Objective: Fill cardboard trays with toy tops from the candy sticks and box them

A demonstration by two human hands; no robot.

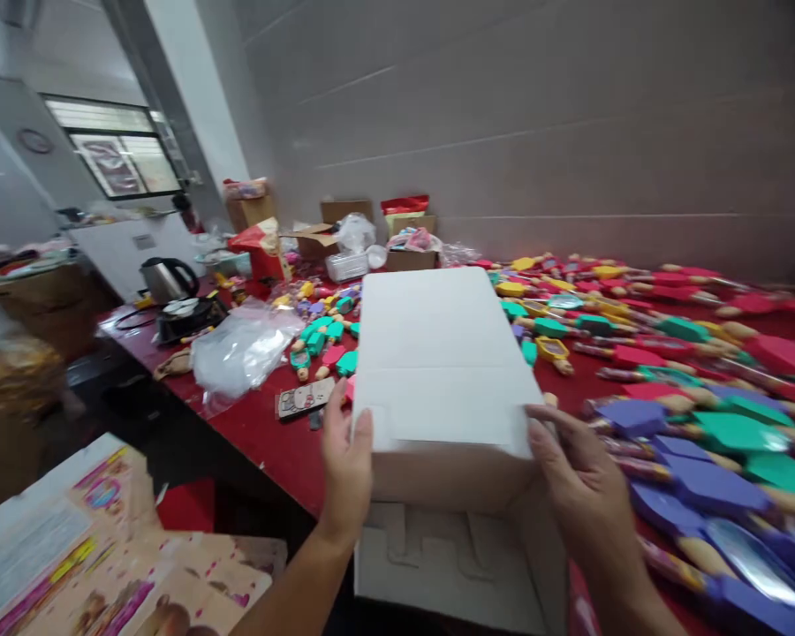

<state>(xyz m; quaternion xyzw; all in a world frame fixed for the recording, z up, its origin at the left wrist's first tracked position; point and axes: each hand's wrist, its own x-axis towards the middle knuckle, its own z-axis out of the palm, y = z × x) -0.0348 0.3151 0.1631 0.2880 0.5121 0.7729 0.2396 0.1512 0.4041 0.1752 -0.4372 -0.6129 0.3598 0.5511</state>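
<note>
Between my hands is an open cardboard box [443,327], its white flap raised and facing me. Below the flap I see a grey-brown interior with folded, interlocking bottom tabs. My left hand [345,468] grips the box's left edge, thumb on the near side. At the right edge, my right hand [583,481] pinches the corner where flap and side wall meet. The box appears to hold nothing. To its right lie many paddle-shaped plastic pieces in purple [715,481], green [742,431] and red [785,355], with tan handles.
The red table [291,455] carries a phone-like card with a cartoon cat [305,399], a clear plastic bag [245,349] and a metal kettle [169,278]. Printed flat cartons [116,556] lie at the lower left. Small boxes [411,259] stand along the grey wall.
</note>
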